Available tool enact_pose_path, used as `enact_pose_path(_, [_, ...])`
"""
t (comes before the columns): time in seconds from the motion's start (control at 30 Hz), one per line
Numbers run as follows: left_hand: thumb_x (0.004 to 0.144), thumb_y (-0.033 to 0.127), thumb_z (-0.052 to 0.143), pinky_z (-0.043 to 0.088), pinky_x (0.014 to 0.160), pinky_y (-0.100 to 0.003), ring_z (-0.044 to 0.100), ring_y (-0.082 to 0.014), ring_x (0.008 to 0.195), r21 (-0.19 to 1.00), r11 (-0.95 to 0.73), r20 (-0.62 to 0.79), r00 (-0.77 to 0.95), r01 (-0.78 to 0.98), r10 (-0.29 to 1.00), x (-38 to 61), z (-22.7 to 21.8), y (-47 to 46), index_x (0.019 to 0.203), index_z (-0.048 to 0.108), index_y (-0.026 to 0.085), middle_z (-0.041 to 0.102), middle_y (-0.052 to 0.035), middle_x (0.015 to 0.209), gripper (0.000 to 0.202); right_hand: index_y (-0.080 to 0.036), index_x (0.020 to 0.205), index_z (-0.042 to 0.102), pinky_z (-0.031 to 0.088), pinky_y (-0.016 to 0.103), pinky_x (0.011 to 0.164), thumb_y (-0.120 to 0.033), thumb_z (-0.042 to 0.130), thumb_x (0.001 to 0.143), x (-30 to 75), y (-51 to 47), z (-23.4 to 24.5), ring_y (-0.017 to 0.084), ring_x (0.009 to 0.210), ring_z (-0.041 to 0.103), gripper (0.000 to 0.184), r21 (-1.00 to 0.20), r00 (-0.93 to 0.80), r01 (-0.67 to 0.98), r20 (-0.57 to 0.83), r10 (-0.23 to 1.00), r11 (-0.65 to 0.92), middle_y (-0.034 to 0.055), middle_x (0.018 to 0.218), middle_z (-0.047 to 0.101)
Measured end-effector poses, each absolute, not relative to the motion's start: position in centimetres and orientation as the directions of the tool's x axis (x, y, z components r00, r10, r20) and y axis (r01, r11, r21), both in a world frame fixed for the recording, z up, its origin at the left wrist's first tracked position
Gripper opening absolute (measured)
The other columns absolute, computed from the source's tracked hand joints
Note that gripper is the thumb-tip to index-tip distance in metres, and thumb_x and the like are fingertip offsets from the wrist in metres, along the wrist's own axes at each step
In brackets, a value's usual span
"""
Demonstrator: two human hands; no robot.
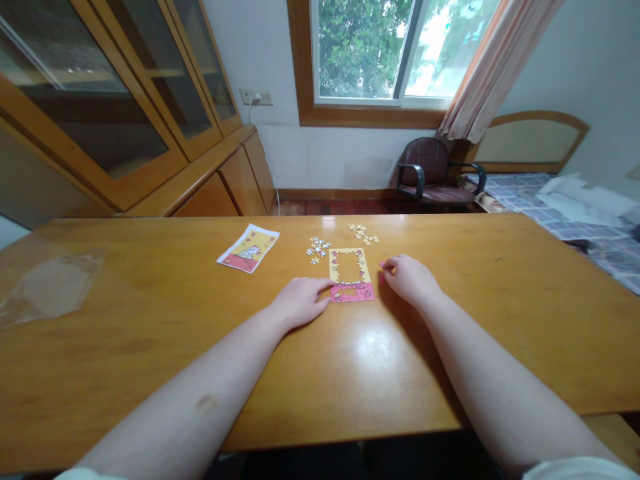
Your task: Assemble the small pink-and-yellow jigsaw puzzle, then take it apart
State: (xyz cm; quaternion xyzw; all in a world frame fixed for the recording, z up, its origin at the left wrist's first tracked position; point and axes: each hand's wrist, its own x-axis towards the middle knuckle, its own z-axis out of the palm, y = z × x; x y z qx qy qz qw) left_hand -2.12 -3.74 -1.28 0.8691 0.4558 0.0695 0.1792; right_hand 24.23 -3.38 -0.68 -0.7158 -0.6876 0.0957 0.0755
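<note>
A small jigsaw puzzle (351,275) lies on the wooden table (150,333); its yellow and pink border is joined and its middle is bare. My left hand (299,301) rests flat beside its lower left corner, fingertips touching the pink edge. My right hand (409,278) sits just right of the puzzle, fingers curled in a pinch on a small pink puzzle piece (383,266). Two heaps of loose pieces (318,249) (363,234) lie behind the puzzle.
A printed picture card (249,248) lies left of the puzzle. A clear plastic bag (53,285) sits at the table's far left. Beyond the table are a dark office chair (436,171), a wooden cabinet (125,100) and a bed (575,213).
</note>
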Motion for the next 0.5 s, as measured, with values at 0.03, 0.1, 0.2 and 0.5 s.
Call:
enact_pose_path(0.03, [0.085, 0.032, 0.05, 0.048, 0.083, -0.031, 0.066, -0.0233, 0.096, 0.376, -0.519, -0.042, 0.574, 0.767, 0.818, -2.11, -1.29, -3.74, 0.124, 0.062, 0.026, 0.072, -0.005, 0.097, 0.041, -0.022, 0.089, 0.075, 0.044, 0.027, 0.068, -0.034, 0.057, 0.083, 24.1, -3.49, -0.48, 0.021, 0.081, 0.063, 0.023, -0.216, 0.058, 0.974, -0.053, 0.997, -0.068, 0.0092, 0.095, 0.07])
enact_pose_path(0.1, [0.085, 0.032, 0.05, 0.048, 0.083, -0.031, 0.066, -0.0232, 0.096, 0.379, -0.516, -0.044, 0.572, 0.768, 0.819, -2.08, -1.3, -3.73, 0.124, 0.062, 0.026, 0.072, -0.005, 0.097, 0.041, -0.022, 0.085, 0.075, 0.043, 0.028, 0.065, -0.039, 0.059, 0.082, 23.92, -3.63, -0.23, 0.022, 0.078, 0.064, 0.024, -0.181, 0.05, 0.981, -0.104, 0.993, -0.069, 0.0094, 0.09, 0.071])
enact_pose_path(0.2, [0.084, 0.032, 0.051, 0.048, 0.083, -0.031, 0.066, -0.0233, 0.096, 0.38, -0.515, -0.05, 0.573, 0.768, 0.818, -2.08, -1.3, -3.71, 0.124, 0.062, 0.026, 0.072, -0.005, 0.098, 0.041, -0.023, 0.084, 0.075, 0.044, 0.027, 0.067, -0.034, 0.06, 0.081, 23.89, -3.65, -0.27, 0.021, 0.082, 0.064, 0.019, -0.187, -0.022, 0.982, -0.119, 0.993, -0.001, 0.0078, 0.095, 0.071])
enact_pose_path(0.5, [0.085, 0.031, 0.051, 0.048, 0.084, -0.031, 0.065, -0.0233, 0.097, 0.372, -0.512, -0.059, 0.57, 0.774, 0.819, -2.11, -1.2, -3.74, 0.125, 0.061, 0.026, 0.072, -0.0052, 0.098, 0.042, -0.022, 0.086, 0.071, 0.043, 0.026, 0.069, -0.014, 0.054, 0.079, 23.34, -3.9, -0.51, 0.019, 0.082, 0.063, 0.021, -0.246, -0.078, 0.967, -0.057, 0.995, 0.061, 0.0055, 0.091, 0.071])
